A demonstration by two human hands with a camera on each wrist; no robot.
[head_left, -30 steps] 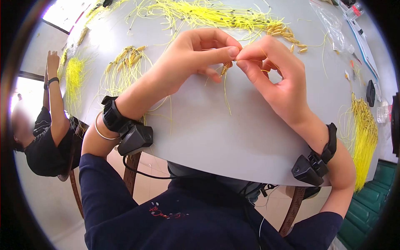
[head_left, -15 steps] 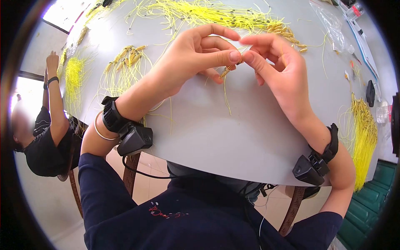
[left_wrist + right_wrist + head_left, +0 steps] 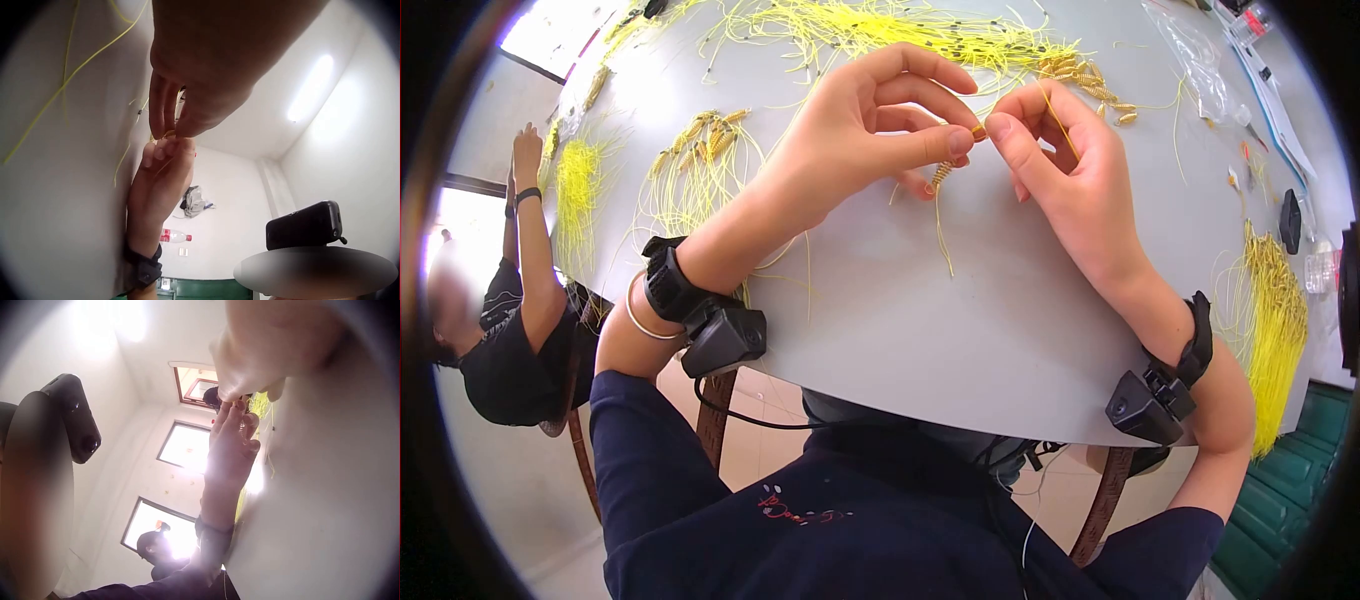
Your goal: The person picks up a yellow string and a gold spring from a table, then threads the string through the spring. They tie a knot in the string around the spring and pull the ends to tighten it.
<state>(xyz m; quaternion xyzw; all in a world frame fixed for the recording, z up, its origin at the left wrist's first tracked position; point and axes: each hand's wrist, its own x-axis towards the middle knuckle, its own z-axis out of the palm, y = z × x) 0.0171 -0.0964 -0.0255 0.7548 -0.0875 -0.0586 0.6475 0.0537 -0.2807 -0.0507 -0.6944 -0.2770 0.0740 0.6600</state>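
A small gold wire coil (image 3: 942, 172) hangs below my left thumb, with a thin yellow line (image 3: 941, 225) trailing down from it over the table. My left hand (image 3: 870, 125) holds the coil between thumb and fingers, its index finger raised away from the thumb. Close on the right, my right hand (image 3: 1075, 165) pinches an orange-yellow thread (image 3: 1055, 115), which runs up across its fingers. Both hands' fingertips nearly meet above the table. In the left wrist view the fingers hide most of the coil.
Bundles of yellow line (image 3: 900, 30) with gold coils (image 3: 1085, 80) lie across the back of the grey table (image 3: 900, 330). Further bundles lie at left (image 3: 580, 195) and right (image 3: 1275, 330). A clear plastic bag (image 3: 1200, 70) sits at back right. Another person (image 3: 510, 320) sits at far left.
My right fingertips have drawn back slightly from the left ones, opened, then closed again on the thread. My left index finger has lifted off the thumb; the coil stays in the left hand.
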